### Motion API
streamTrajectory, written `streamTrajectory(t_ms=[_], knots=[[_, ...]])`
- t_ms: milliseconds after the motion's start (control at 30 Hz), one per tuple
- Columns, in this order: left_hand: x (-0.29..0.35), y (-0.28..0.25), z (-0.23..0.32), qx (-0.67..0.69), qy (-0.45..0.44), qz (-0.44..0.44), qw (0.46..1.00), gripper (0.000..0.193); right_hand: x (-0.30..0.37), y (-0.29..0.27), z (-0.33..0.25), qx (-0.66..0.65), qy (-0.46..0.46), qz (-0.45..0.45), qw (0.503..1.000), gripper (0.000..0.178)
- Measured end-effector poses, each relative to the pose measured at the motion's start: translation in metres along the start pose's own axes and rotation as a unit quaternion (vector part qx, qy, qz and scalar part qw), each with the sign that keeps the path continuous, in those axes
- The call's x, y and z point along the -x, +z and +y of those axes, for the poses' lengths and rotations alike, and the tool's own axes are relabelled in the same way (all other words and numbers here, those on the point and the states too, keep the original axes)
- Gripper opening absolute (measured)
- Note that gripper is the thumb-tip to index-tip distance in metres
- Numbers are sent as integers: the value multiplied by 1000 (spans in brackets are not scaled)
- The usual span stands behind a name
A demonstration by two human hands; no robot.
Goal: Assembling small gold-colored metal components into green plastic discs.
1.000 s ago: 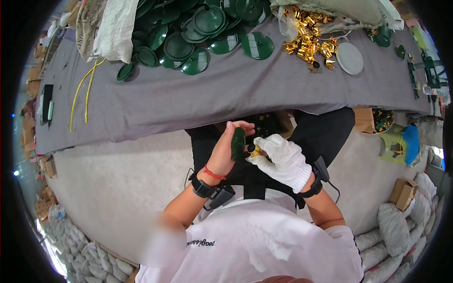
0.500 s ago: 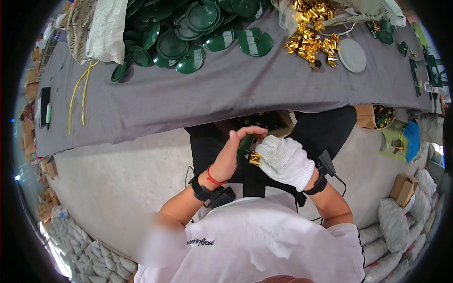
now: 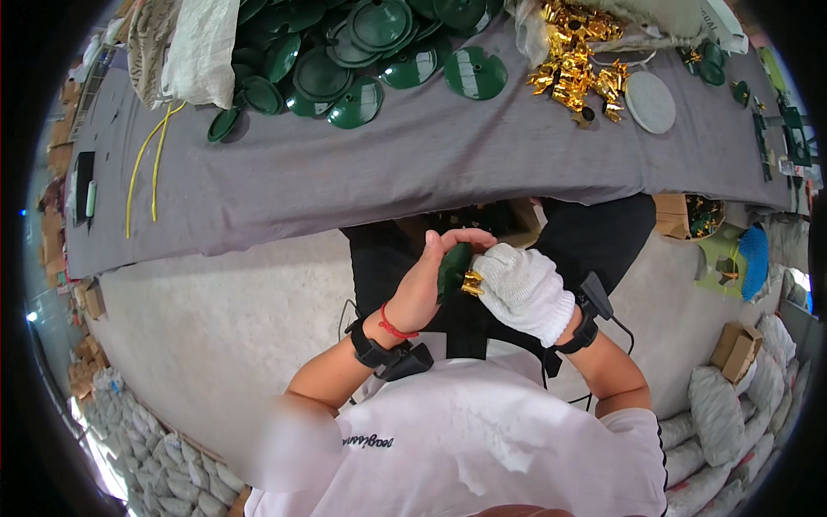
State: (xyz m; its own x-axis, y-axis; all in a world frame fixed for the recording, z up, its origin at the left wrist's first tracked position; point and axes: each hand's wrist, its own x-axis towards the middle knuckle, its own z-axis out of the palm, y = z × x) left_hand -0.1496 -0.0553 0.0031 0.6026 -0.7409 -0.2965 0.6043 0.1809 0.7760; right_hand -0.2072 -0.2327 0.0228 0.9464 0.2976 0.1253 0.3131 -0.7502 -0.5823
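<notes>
My bare left hand (image 3: 426, 271) is curled round a green plastic disc (image 3: 451, 270), which stands on edge against the palm above my lap. A gold shiny fitting (image 3: 472, 283) sits at the disc's right face, between my two hands. My right hand (image 3: 522, 291), in a white knitted glove, is closed on that fitting; its fingertips are partly hidden. Many more green discs (image 3: 351, 50) lie heaped on the grey cloth-covered table (image 3: 345, 177) ahead, and a pile of gold fittings (image 3: 575, 69) lies to their right.
A round pale grey disc (image 3: 649, 102) lies beside the gold pile. Yellow strips (image 3: 145, 155) hang at the table's left. An open cardboard box (image 3: 687, 215) stands at the right of my legs, near a green stool (image 3: 722, 269). Stacked sacks (image 3: 717, 405) fill the lower right.
The green disc has turned slightly in my left hand, showing more of its face. My hands have hardly moved; the whole view has shifted a little.
</notes>
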Motion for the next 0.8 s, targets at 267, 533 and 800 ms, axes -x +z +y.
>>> streamTrajectory(t_ms=[267,533,800], knots=[[3,-13,-32,-244,181,-16,953,75,-13,8,-5,-497,395,-215,742,17],[-8,-11,14,-546,257,67,795,60,10,62,42,-647,491,-3,583,30],[-79,-117,124,-550,241,512,614,57,1,45,27,-755,391,42,524,38]])
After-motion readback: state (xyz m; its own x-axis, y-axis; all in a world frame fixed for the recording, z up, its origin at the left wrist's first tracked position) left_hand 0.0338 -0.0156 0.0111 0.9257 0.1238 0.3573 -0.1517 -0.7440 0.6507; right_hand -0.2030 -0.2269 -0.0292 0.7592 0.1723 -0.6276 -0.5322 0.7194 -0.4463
